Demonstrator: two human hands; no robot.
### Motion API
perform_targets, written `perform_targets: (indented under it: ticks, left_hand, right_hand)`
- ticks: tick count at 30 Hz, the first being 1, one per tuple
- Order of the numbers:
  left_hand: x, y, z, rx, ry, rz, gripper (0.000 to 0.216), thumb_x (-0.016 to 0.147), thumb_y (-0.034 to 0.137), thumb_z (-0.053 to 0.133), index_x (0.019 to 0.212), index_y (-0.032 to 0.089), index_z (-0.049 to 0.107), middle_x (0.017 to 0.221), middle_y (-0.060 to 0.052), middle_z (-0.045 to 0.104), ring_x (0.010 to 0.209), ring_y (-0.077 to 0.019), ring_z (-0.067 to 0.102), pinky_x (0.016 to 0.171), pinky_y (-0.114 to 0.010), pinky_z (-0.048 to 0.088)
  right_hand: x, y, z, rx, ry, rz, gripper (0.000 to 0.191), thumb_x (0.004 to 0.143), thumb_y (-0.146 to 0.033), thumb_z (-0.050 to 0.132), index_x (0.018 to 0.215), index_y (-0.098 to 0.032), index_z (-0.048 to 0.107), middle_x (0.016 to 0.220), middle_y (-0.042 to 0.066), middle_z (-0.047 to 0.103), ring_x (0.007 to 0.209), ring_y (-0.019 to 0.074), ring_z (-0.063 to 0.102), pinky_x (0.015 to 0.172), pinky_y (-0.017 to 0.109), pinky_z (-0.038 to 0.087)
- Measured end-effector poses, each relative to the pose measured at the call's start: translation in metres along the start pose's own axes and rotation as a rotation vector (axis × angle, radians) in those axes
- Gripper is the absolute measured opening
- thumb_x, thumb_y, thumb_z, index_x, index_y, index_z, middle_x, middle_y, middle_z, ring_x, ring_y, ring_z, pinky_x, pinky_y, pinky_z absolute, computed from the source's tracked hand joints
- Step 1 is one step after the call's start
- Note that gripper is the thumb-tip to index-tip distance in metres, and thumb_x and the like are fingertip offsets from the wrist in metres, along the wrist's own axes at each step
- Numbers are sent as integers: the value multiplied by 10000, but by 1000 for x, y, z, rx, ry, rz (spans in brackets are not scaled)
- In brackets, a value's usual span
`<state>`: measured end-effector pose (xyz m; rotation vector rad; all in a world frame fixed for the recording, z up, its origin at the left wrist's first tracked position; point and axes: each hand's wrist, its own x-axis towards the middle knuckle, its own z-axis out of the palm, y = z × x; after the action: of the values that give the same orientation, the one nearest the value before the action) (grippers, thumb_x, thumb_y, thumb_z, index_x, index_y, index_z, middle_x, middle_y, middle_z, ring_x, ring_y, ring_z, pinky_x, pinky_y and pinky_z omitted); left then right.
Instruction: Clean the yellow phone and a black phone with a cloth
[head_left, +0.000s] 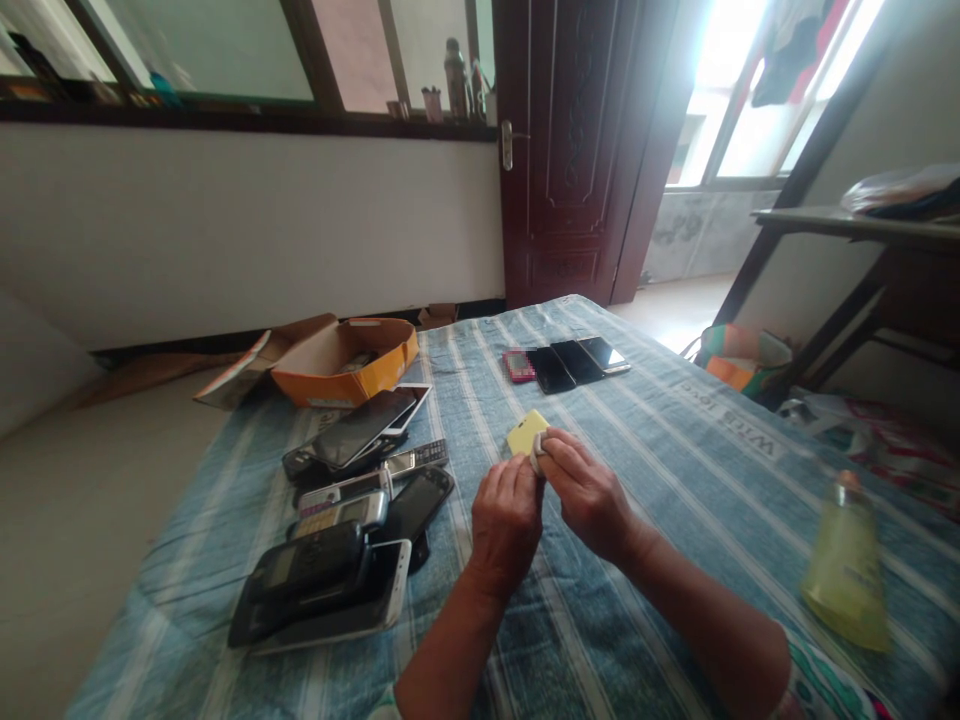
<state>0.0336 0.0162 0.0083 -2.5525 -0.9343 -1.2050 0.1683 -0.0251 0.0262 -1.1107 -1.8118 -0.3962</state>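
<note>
Nearest, a bottle of pale yellow liquid stands on the striped cloth, well to the right of both hands; to their left lies a pile of phones, its near end a black handset resting on a white-edged phone; the left hand is the nearer one to this pile

The left hand is curled closed, fingers bunched, and seems to hold the near end of the yellow phone; the right hand is closed too, fingertips pinching a white wad at the phone's near right side; the phone lies just beyond the fingers, its long axis seeming to run from far left to near right, in under them; the dark slot in its face sits toward the far left end, while the near end is hidden, so which hand bears more of it I cannot tell

Farther left, past a keypad phone, stands an orange box, open; beyond the yellow phone, slightly right, a row of dark phones lies side by side, with a pink phone at its left end; behind everything is a brown door
</note>
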Motion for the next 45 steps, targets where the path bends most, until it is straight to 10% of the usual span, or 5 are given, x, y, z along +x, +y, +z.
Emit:
perform_targets:
  ticks: [17,45]
  left_hand:
    - [15,-23,30,-230,-87,53,313,972,344,439,1162,154,598,1181,-149,651,1109,-253,619,950,-437,532]
    - [26,-24,33,-192,-63,49,318,954,397,470,1069,141,620,1027,-118,713,961,-248,670,836,-383,567]
  right_hand:
    - [-15,43,12,87,181,241,288,932,-154,444,1014,-201,716,1011,98,686,983,198,655,901,346,555]
    - [-17,41,22,45,127,126,364,933,-85,396,1159,-195,660,1122,117,666,1221,237,549,1035,424,483]
